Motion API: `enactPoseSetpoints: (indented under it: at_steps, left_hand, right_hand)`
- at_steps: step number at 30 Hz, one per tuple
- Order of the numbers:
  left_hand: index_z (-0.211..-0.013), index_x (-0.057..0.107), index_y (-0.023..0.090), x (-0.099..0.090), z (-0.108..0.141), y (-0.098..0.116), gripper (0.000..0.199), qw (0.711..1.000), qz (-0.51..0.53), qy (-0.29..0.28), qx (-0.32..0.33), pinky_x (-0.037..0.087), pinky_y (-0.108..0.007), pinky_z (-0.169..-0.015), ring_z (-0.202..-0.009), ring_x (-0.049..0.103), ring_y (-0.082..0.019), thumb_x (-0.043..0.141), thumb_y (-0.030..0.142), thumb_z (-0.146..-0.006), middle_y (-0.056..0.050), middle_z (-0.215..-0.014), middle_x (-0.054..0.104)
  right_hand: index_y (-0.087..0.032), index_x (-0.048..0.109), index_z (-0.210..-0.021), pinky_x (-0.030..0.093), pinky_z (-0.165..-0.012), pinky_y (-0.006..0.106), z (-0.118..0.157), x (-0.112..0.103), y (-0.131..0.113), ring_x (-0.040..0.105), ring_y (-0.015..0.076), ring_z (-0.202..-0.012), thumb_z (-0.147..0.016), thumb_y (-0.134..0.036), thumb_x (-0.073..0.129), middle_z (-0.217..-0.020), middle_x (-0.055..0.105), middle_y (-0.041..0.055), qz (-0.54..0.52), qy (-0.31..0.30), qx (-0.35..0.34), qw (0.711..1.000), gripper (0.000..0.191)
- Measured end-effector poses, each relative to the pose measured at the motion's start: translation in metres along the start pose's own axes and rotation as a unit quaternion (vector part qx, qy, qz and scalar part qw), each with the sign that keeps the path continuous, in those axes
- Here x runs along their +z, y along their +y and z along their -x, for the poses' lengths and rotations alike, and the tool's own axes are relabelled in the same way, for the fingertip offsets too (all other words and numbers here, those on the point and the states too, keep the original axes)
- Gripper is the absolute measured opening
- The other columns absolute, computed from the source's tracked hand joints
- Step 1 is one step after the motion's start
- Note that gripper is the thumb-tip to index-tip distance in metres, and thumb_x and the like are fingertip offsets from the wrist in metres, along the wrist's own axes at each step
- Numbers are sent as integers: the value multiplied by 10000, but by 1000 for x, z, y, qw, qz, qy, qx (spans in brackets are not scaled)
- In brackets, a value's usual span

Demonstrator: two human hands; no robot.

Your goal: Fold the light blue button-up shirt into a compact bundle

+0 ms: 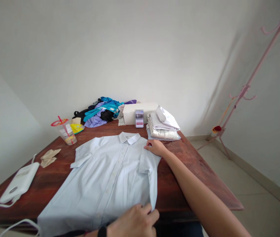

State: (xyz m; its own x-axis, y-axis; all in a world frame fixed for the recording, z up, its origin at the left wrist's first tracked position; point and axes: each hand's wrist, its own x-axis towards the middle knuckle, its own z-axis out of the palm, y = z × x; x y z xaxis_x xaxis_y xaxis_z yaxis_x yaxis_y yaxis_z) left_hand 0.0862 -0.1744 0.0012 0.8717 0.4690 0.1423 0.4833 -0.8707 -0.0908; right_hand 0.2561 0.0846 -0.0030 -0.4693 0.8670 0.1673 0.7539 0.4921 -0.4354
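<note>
A white short-sleeved button-up shirt (110,174) lies front side up, its collar pointing away from me. Its sleeve on the right is folded in over the chest. My right hand (156,147) is closed at that shoulder, thumb and fingers pinching the cloth. Down at the near right side of the shirt, my left hand (136,221), with a black band at its wrist, has its fingers curled onto the side edge. The lower hem is partly out of view.
The wooden table (174,191) holds folded clothes (164,123), a white box (130,115), a phone (139,118), a heap of clothes (102,112), a plastic cup (67,133), crumpled tissue (49,157) and a corded white power bank (20,182). A pink coat stand (246,85) stands right.
</note>
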Motion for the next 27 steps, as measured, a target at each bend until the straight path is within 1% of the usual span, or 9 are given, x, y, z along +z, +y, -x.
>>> enactPoseSetpoints:
  at_steps: [3, 5, 9, 11, 15, 18, 20, 24, 27]
  left_hand:
    - [-649, 615, 166, 14, 5, 7, 353, 997, 22, 33, -61, 347, -269, -460, -785, 564, -177, 784, 392, -859, -36, -838, 587]
    - [-681, 615, 167, 21, 8, 12, 301, 991, 30, 78, -108, 401, -247, -509, -785, 566, -172, 757, 341, -881, -41, -853, 586]
    - [-840, 600, 181, 22, 11, 22, 106, 947, 59, 171, -266, 452, -244, -571, -683, 593, -141, 627, 207, -940, -26, -853, 609]
    - [-851, 587, 193, 17, 11, 25, 100, 919, 80, 154, -355, 429, -240, -566, -622, 604, -128, 630, 205, -940, 0, -784, 624]
    - [-856, 626, 222, 6, 4, 30, 149, 871, 117, 46, -476, 344, -260, -541, -561, 634, -163, 678, 339, -932, 33, -605, 612]
    - [-911, 670, 244, 0, -4, 32, 116, 857, 131, -3, -498, 309, -275, -556, -627, 681, -214, 659, 356, -938, 15, -628, 652]
    - [-906, 676, 252, -3, -9, 32, 53, 862, 152, 0, -484, 306, -276, -570, -657, 684, -214, 642, 284, -932, 13, -678, 674]
    - [-841, 647, 229, -10, -12, 32, 134, 865, 220, 74, -445, 360, -261, -625, -714, 652, -170, 580, 125, -892, 2, -812, 670]
    - [-856, 618, 209, -14, -9, 33, 156, 854, 266, 125, -429, 403, -245, -665, -756, 627, -158, 509, 110, -909, -22, -878, 644]
  right_hand:
    - [-198, 718, -906, 382, -692, 256, 0, 0, 1, 666, 195, -865, -897, -394, 690, -926, 746, 48, -4, 5, -3, 1000, 198]
    - [-197, 719, -905, 378, -689, 253, 0, 0, 2, 663, 190, -859, -897, -390, 690, -925, 744, 47, -6, 7, -4, 1000, 195]
    - [-199, 719, -893, 368, -679, 247, -1, 2, 4, 657, 185, -844, -898, -395, 695, -912, 740, 42, -10, 16, -3, 1000, 197]
    - [-198, 719, -884, 362, -671, 244, -2, 4, 5, 654, 181, -834, -897, -393, 699, -911, 740, 42, -14, 22, 0, 1000, 197]
    - [-194, 722, -872, 349, -655, 239, -4, 7, 8, 642, 171, -797, -890, -392, 710, -878, 733, 37, -21, 24, 0, 999, 199]
    - [-188, 720, -873, 346, -649, 237, -5, 7, 10, 630, 164, -770, -892, -388, 710, -845, 724, 33, -26, 26, -4, 999, 202]
    - [-184, 717, -870, 348, -646, 234, -5, 6, 10, 623, 157, -755, -901, -385, 701, -832, 720, 27, -31, 27, -10, 999, 205]
    - [-177, 713, -865, 361, -656, 230, -6, 5, 10, 621, 149, -746, -910, -369, 694, -823, 716, 19, -41, 32, -19, 999, 198]
    - [-180, 719, -848, 369, -667, 233, -5, 5, 10, 624, 153, -753, -894, -362, 714, -819, 716, 19, -46, 32, -22, 998, 188]
